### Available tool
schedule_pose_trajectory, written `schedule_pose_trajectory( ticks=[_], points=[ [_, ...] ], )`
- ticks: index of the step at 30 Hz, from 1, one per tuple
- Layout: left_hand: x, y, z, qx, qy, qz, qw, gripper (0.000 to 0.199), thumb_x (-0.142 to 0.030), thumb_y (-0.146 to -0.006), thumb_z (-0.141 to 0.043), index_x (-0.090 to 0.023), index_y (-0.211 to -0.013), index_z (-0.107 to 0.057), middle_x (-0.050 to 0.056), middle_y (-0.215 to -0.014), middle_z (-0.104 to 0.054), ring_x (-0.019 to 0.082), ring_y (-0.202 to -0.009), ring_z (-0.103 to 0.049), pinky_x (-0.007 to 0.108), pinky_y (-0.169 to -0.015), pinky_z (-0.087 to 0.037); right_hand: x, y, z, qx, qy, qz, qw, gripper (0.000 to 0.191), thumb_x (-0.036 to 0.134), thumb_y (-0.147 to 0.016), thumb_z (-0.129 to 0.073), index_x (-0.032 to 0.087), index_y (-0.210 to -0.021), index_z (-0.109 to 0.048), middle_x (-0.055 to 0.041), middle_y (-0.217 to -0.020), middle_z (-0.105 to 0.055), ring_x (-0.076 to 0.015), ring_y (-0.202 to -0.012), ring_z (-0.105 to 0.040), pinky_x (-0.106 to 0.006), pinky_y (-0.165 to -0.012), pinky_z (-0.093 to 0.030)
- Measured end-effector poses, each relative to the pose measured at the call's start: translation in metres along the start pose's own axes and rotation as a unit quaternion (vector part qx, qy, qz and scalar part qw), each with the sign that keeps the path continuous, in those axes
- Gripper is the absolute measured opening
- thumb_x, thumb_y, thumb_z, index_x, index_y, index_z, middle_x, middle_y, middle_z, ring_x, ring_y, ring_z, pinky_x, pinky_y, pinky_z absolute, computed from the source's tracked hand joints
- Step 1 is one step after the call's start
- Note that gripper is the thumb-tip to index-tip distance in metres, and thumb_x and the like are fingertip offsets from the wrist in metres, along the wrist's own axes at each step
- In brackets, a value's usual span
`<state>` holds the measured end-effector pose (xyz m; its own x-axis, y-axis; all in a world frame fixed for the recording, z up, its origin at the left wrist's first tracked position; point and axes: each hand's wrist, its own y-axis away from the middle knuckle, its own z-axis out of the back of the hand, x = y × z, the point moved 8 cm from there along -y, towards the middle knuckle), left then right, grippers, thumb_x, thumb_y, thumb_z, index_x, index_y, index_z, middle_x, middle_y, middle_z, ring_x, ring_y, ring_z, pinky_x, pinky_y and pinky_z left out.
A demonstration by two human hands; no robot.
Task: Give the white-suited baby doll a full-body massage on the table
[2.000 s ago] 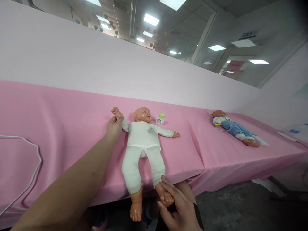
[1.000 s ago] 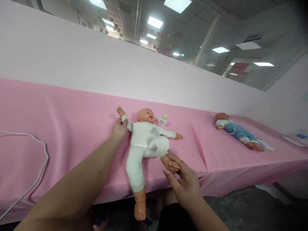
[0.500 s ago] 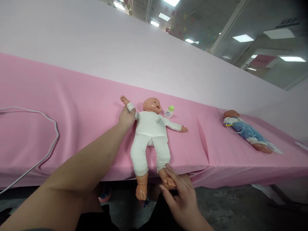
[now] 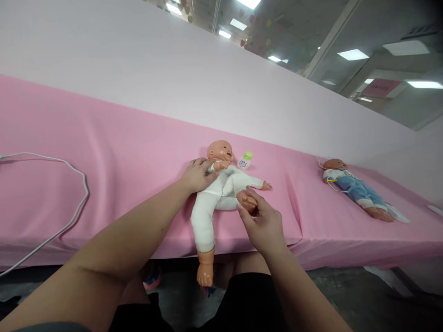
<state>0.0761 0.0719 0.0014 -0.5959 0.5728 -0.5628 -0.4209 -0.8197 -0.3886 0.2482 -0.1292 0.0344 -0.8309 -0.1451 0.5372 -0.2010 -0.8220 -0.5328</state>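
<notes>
A baby doll (image 4: pixel 205 219) in a white suit lies on its back on the pink-covered table, its head towards the wall. My left hand (image 4: pixel 199 175) is wrapped round the doll's arm on the left and holds it bent across the chest. With my right hand (image 4: pixel 265 219) I grip the doll's foot on the right; that leg is folded up towards the belly. The other leg hangs straight over the table's front edge. Beside the doll's head stands a small clear bottle (image 4: pixel 245 161) with a green cap.
A second doll (image 4: pixel 360 189) in blue trousers lies farther right, with thin tubing about it. On the left a white cable (image 4: pixel 83 198) curves over the pink cloth (image 4: pixel 138 152). A pale wall (image 4: pixel 145 78) rises behind the table.
The doll's arm on the left has gone from stretched outwards to folded over its chest. Its leg on the right has been raised and bent up, with my right hand on the foot.
</notes>
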Motion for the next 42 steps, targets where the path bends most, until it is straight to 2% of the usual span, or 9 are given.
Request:
schedule_pose_trajectory(
  ticks=[5,9,14,17,22,27,32,36,42],
  points=[
    [0.003,0.0,0.0,0.002,0.007,0.003,1.0,0.06,-0.049,-0.095,-0.058,-0.033,-0.152,-0.053,0.011,-0.147,-0.054,0.036,-0.14,-0.045,0.054,-0.119,-0.032,-0.019,-0.029,-0.025,0.0,-0.091,-0.041,0.995,0.055,0.047,-0.091,-0.069,0.022,-0.139,-0.065,-0.0102,-0.133,-0.073,-0.0317,-0.12,-0.071,-0.052,-0.104,-0.059],
    [0.01,-0.002,0.0,-0.019,0.034,0.029,0.999,0.061,-0.047,-0.096,-0.057,-0.031,-0.153,-0.049,0.012,-0.149,-0.053,0.036,-0.14,-0.047,0.052,-0.117,-0.036,-0.018,-0.029,-0.017,-0.002,-0.131,-0.065,0.989,0.057,0.049,-0.089,-0.073,0.022,-0.138,-0.066,-0.0106,-0.13,-0.074,-0.0311,-0.115,-0.073,-0.049,-0.101,-0.061],
    [0.033,-0.004,0.01,-0.088,0.13,0.111,0.981,0.048,-0.048,-0.101,-0.049,-0.023,-0.141,-0.054,0.016,-0.129,-0.067,0.036,-0.121,-0.062,0.049,-0.101,-0.049,0.0,0.015,0.015,-0.004,-0.093,-0.032,0.995,0.053,0.043,-0.092,-0.072,0.027,-0.142,-0.062,-0.0077,-0.133,-0.073,-0.0288,-0.117,-0.073,-0.043,-0.098,-0.064],
    [0.055,-0.002,0.017,-0.137,0.189,0.198,0.952,0.039,-0.052,-0.102,-0.046,-0.023,-0.125,-0.057,0.015,-0.115,-0.072,0.036,-0.108,-0.068,0.049,-0.093,-0.051,0.007,0.054,0.026,-0.007,-0.053,0.03,0.998,0.053,0.034,-0.094,-0.07,0.027,-0.145,-0.059,-0.0097,-0.143,-0.067,-0.0299,-0.127,-0.068,-0.046,-0.108,-0.059],
    [0.08,0.001,0.02,-0.197,0.266,0.277,0.902,0.036,-0.057,-0.1,-0.048,-0.024,-0.115,-0.055,0.014,-0.114,-0.07,0.037,-0.107,-0.067,0.048,-0.089,-0.052,0.0,0.105,0.013,0.033,-0.013,0.085,0.996,0.052,0.03,-0.093,-0.07,0.028,-0.144,-0.058,-0.0103,-0.139,-0.069,-0.0315,-0.12,-0.072,-0.045,-0.098,-0.065],
    [0.083,0.001,0.018,-0.191,0.284,0.293,0.893,0.038,-0.056,-0.1,-0.049,-0.024,-0.12,-0.054,0.015,-0.119,-0.069,0.035,-0.109,-0.067,0.047,-0.087,-0.053,-0.002,0.122,-0.004,0.065,-0.021,0.116,0.991,0.051,0.027,-0.095,-0.065,0.026,-0.145,-0.055,-0.0107,-0.139,-0.069,-0.0304,-0.12,-0.072,-0.045,-0.099,-0.065],
    [0.072,0.001,0.024,-0.176,0.241,0.266,0.917,0.033,-0.052,-0.102,-0.048,-0.024,-0.116,-0.058,0.01,-0.109,-0.072,0.03,-0.099,-0.069,0.042,-0.084,-0.052,-0.007,0.116,0.002,0.068,0.005,0.104,0.992,0.053,0.03,-0.095,-0.068,0.027,-0.146,-0.055,-0.0085,-0.138,-0.07,-0.0295,-0.12,-0.072,-0.044,-0.099,-0.065],
    [0.057,-0.003,0.024,-0.14,0.171,0.199,0.955,0.036,-0.054,-0.101,-0.048,-0.024,-0.115,-0.063,0.007,-0.099,-0.073,0.028,-0.092,-0.069,0.04,-0.082,-0.052,-0.005,0.095,0.016,0.042,-0.016,0.087,0.995,0.052,0.03,-0.094,-0.07,0.028,-0.145,-0.056,-0.0076,-0.141,-0.068,-0.0271,-0.124,-0.07,-0.04,-0.102,-0.063],
    [0.02,-0.006,0.018,-0.076,0.04,0.045,0.995,0.054,-0.04,-0.092,-0.061,-0.031,-0.145,-0.06,0.009,-0.14,-0.061,0.032,-0.134,-0.054,0.045,-0.112,-0.046,0.005,0.04,0.019,-0.016,-0.073,0.048,0.996,0.05,0.032,-0.095,-0.07,0.027,-0.143,-0.058,-0.0083,-0.144,-0.066,-0.0261,-0.13,-0.066,-0.04,-0.107,-0.059]
  ],
)
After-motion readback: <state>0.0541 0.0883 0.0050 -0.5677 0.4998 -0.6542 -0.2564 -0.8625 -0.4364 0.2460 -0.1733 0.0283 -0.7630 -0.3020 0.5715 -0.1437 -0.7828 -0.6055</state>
